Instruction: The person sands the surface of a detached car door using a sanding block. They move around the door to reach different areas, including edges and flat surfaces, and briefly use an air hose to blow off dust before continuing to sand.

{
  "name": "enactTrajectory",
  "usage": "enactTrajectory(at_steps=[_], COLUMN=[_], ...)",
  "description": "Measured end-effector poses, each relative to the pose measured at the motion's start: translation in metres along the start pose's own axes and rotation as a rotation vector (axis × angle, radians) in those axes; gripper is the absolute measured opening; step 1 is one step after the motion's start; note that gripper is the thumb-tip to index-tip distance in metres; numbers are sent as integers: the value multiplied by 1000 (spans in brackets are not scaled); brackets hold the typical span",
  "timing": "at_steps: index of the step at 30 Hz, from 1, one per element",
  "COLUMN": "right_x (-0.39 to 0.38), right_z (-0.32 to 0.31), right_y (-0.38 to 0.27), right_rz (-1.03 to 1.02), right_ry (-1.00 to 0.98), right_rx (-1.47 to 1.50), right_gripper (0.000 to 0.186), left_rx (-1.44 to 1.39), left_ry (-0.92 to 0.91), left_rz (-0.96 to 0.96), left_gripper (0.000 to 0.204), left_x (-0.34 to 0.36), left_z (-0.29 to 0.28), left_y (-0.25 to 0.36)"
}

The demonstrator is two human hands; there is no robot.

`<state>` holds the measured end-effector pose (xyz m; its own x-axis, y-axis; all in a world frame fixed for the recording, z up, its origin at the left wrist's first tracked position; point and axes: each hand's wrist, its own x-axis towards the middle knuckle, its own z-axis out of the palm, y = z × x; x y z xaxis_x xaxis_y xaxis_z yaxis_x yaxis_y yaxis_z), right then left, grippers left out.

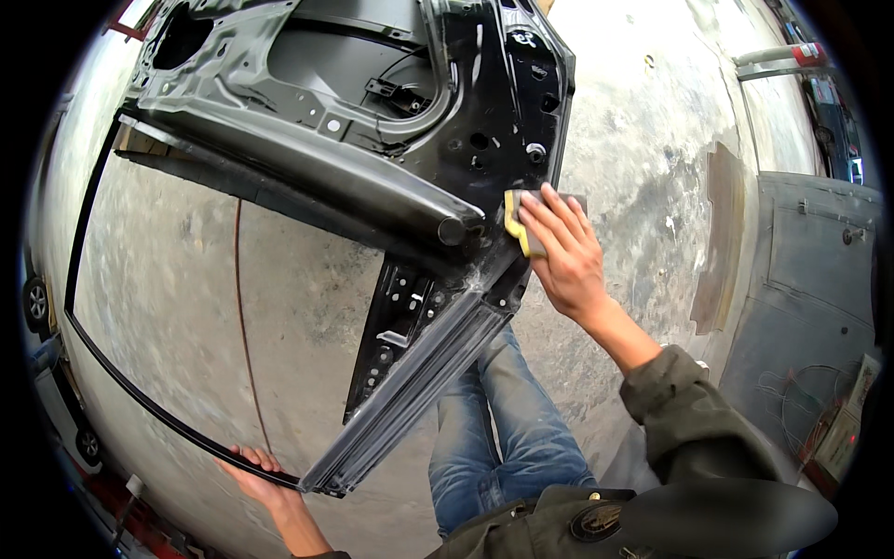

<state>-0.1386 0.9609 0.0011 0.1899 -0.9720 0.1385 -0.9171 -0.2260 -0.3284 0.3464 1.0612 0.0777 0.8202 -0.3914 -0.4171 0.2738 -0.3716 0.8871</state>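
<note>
A black car door lies in front of me, its inner side facing up and its window frame toward my lower left. My right hand presses a yellow and grey sanding block against the door's right edge, near the corner where the window frame begins. Dull grey scuffs and pale dust mark the frame pillar below it. At the far end of that pillar, my left hand is closed round the thin black window frame, with the fingers partly behind it.
Under the door is a stained concrete floor, with a thin brown hose or cable running across it. A grey metal cabinet or panel stands at the right. Parked vehicles show at the left rim. My jeans are close below the door.
</note>
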Motion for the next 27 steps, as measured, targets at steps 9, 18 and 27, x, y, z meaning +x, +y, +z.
enactTrajectory(at_steps=[9,18,27], right_x=[-20,27,-7], right_z=[16,14,14], right_y=[-54,38,-25], right_rz=[-274,-137,-79], right_ry=[-74,-18,-100], right_rx=[113,-75,44], right_gripper=[65,65,62], left_rx=[33,13,44], left_ry=[44,72,116], left_rz=[-13,-3,-23], left_gripper=[45,44,46], left_x=[7,7,6], left_z=[-5,-6,0], left_y=[-1,-5,1])
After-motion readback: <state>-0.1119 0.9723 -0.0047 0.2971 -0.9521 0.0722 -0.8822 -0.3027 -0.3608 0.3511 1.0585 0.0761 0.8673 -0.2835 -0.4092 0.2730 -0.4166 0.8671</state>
